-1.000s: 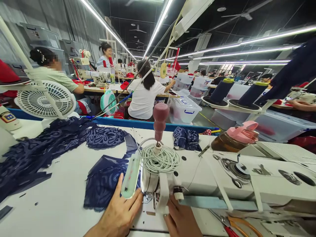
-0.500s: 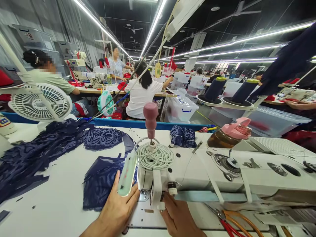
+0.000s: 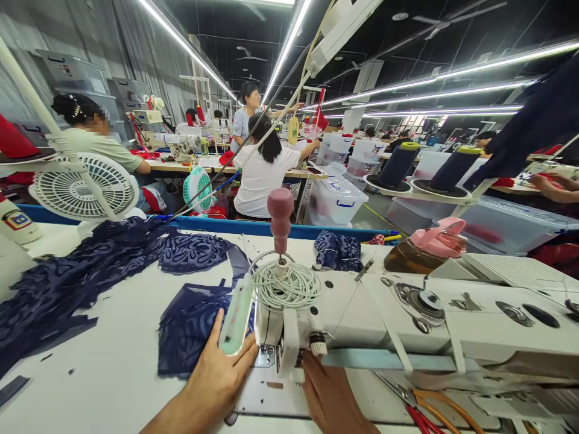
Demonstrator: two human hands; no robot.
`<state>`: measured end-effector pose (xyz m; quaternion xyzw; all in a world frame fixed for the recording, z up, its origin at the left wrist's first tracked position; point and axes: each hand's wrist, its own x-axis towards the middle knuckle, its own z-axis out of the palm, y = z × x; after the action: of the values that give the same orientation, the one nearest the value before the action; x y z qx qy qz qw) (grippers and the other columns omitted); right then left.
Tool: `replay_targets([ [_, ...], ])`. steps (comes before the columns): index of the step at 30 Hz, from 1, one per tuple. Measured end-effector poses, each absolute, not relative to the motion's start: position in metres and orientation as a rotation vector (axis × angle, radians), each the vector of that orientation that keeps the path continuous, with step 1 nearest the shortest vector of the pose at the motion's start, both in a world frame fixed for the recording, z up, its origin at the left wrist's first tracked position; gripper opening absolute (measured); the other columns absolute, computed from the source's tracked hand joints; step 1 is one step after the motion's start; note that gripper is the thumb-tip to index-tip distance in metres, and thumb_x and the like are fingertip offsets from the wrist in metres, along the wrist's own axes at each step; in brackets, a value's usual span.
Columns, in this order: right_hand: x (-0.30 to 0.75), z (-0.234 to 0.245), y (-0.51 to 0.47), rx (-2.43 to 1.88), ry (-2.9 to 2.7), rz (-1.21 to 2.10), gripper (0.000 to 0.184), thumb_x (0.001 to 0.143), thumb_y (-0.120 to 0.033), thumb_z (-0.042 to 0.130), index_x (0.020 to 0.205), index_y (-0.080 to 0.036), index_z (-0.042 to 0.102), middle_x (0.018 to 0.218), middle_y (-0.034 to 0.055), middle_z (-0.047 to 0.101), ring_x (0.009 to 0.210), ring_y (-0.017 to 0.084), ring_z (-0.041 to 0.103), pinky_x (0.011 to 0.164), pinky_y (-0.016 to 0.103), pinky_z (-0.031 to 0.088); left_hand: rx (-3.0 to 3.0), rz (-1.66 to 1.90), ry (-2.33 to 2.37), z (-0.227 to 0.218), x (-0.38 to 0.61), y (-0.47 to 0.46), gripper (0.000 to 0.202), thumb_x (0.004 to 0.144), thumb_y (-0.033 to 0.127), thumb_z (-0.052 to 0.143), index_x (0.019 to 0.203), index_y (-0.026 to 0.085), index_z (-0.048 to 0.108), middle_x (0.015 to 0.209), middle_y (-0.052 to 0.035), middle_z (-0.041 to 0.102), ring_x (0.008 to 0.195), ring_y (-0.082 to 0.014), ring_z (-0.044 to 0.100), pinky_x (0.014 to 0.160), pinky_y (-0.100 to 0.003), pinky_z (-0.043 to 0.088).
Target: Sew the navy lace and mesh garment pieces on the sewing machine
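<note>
Navy lace cloth at nine o'clock from the sewing machine, left hand spread wide at its edge, right hand half hidden, grip unclear, pink-lidded jug of brown liquid at two, bottle at ten, label unreadable

On the left side, the white table is giving wide room before the left hand, with a few small scraps lying there. A pale green strip is standing above its fingers. Between the hands, a passage is leading from the front, but the machine head is blocking its far end. Scissors are lying right of the right hand.
</note>
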<state>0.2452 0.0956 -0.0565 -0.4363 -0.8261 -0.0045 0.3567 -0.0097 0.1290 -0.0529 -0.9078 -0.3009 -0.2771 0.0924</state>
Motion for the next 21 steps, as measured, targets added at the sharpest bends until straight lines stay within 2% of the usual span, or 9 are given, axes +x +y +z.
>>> replay_targets([
  [3,0.245,-0.054,0.095,-1.141,-2.19,0.02,0.034,0.1,-0.018,0.042,0.132,-0.021,0.054,0.103,0.0121,0.071,0.086,0.027,0.069,0.074,0.04,0.057,-2.709,-0.807,-0.879,-0.049,-0.011,0.13,0.046,0.078,-0.002,0.042,0.119,0.009,0.06,0.116,-0.0185,0.071,0.105,-0.0258,0.069,0.086,-0.047,0.061],
  [7,0.245,-0.056,0.095,-1.134,-2.189,0.024,0.037,0.1,-0.018,0.041,0.136,-0.023,0.05,0.105,0.0111,0.07,0.085,0.025,0.068,0.071,0.037,0.057,-2.71,-0.835,-0.807,-0.046,-0.013,0.13,0.046,0.079,-0.003,0.041,0.119,0.009,0.06,0.113,-0.0159,0.073,0.102,-0.0249,0.071,0.08,-0.04,0.063],
  [9,0.245,-0.057,0.095,-1.12,-2.175,-0.035,0.036,0.1,-0.018,0.042,0.135,-0.022,0.05,0.103,0.0105,0.07,0.085,0.025,0.068,0.07,0.035,0.057,-2.702,-0.869,-0.783,-0.05,-0.013,0.129,0.043,0.08,-0.002,0.044,0.118,0.01,0.061,0.112,-0.0135,0.074,0.101,-0.0264,0.071,0.081,-0.042,0.063],
  [11,0.243,-0.057,0.094,-1.133,-2.154,-0.107,0.031,0.101,-0.02,0.043,0.13,-0.021,0.052,0.101,0.0102,0.069,0.084,0.025,0.067,0.069,0.035,0.056,-2.699,-0.909,-0.802,-0.057,-0.013,0.127,0.041,0.082,0.0,0.045,0.118,0.012,0.062,0.111,-0.0118,0.074,0.102,-0.0273,0.071,0.09,-0.049,0.059],
  [15,0.242,-0.054,0.093,-1.12,-2.171,-0.14,0.026,0.1,-0.02,0.041,0.122,-0.021,0.056,0.101,0.0099,0.069,0.084,0.023,0.066,0.07,0.034,0.056,-2.711,-0.943,-0.884,-0.069,-0.014,0.126,0.043,0.085,0.003,0.047,0.124,0.016,0.059,0.113,-0.0122,0.073,0.108,-0.0265,0.068,0.108,-0.06,0.043],
  [17,0.244,-0.055,0.092,-1.094,-2.182,-0.147,0.027,0.1,-0.02,0.042,0.123,-0.02,0.056,0.102,0.0102,0.07,0.085,0.023,0.067,0.071,0.034,0.056,-2.731,-0.918,-0.88,-0.069,-0.015,0.127,0.044,0.085,0.003,0.048,0.125,0.016,0.059,0.113,-0.0129,0.072,0.109,-0.0263,0.067,0.109,-0.06,0.041],
  [21,0.249,-0.062,0.091,-1.063,-2.182,-0.157,0.029,0.099,-0.022,0.046,0.127,-0.021,0.057,0.105,0.0111,0.071,0.092,0.026,0.069,0.074,0.036,0.057,-2.771,-0.851,-0.844,-0.058,-0.018,0.128,0.049,0.08,-0.002,0.046,0.124,0.015,0.059,0.115,-0.0133,0.072,0.108,-0.0264,0.068,0.103,-0.055,0.049],
])
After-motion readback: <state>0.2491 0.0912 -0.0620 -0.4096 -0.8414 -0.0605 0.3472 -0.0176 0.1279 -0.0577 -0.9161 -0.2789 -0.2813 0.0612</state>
